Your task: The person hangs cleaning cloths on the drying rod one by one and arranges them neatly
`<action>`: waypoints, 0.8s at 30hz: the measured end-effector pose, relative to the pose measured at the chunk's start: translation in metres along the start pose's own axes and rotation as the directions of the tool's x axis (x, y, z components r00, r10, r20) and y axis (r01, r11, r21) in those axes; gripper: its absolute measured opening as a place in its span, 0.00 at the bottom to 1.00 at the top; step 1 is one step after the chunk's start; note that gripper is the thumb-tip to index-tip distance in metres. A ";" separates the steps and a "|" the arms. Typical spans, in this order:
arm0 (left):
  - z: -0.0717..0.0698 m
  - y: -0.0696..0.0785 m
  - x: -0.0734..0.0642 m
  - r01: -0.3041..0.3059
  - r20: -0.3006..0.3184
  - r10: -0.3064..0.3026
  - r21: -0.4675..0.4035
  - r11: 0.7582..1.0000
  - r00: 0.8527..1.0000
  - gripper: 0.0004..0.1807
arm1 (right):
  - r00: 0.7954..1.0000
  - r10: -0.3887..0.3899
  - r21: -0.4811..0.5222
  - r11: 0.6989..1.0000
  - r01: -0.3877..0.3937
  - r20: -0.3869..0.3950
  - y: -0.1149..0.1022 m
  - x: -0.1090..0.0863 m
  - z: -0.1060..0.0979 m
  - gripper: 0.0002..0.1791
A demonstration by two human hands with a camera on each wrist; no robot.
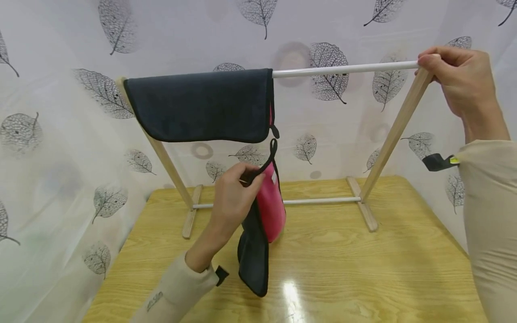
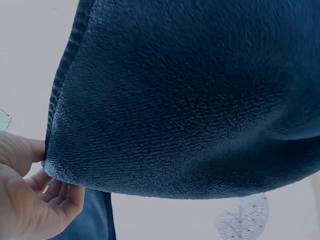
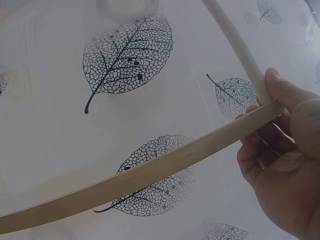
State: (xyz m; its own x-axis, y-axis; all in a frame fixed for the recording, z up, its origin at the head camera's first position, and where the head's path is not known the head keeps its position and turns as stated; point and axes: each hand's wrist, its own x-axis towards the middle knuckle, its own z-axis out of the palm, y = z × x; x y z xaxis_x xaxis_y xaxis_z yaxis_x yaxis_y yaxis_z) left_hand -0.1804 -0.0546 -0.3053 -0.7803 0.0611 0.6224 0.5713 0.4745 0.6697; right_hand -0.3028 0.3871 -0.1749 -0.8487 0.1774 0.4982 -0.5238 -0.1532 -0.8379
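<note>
My left hand (image 1: 236,193) pinches a small towel (image 1: 272,208) by its top edge, just below a black loop, in the head view. The towel hangs folded, dark blue outside and pink inside, with black edging. In the left wrist view its dark plush side (image 2: 175,110) fills most of the picture, and the thumb and fingers hold a corner. My right hand (image 1: 464,76) grips the top right corner of a wooden rack, where the white bar (image 1: 343,69) meets the leg (image 3: 145,167). A second dark towel (image 1: 202,107) hangs folded over the bar's left part.
The rack stands on a wood-grain table (image 1: 323,269), on two wooden feet, with a lower white rod (image 1: 323,201) between its legs. Behind and to the left hangs a white sheet (image 1: 181,27) printed with leaves.
</note>
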 end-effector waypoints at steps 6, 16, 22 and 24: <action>0.002 0.015 0.013 -0.033 0.019 0.033 0.000 0.999 0.999 0.05 | 1.000 -0.005 -0.057 0.998 0.006 0.005 0.001 0.000 -0.001 0.11; 0.007 0.037 0.033 -0.086 0.078 0.090 -0.048 0.995 0.993 0.06 | 1.000 -0.014 -0.057 0.998 0.015 0.016 0.000 0.000 -0.001 0.10; 0.008 0.049 0.049 -0.105 0.108 0.110 -0.050 0.993 0.988 0.08 | 1.000 -0.015 -0.057 0.998 0.017 0.020 0.000 -0.001 -0.001 0.10; 0.008 0.052 0.055 -0.116 0.120 0.122 -0.053 0.992 0.985 0.08 | 1.000 -0.015 -0.057 0.998 0.016 0.022 0.000 0.000 -0.001 0.10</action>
State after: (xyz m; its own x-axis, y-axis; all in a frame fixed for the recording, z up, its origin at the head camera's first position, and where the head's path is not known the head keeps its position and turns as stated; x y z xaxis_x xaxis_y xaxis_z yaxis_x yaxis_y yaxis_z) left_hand -0.1957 -0.0190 -0.2392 -0.7296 0.2236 0.6463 0.6710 0.4165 0.6134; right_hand -0.3023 0.3882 -0.1755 -0.8422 0.1583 0.5154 -0.5325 -0.0948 -0.8411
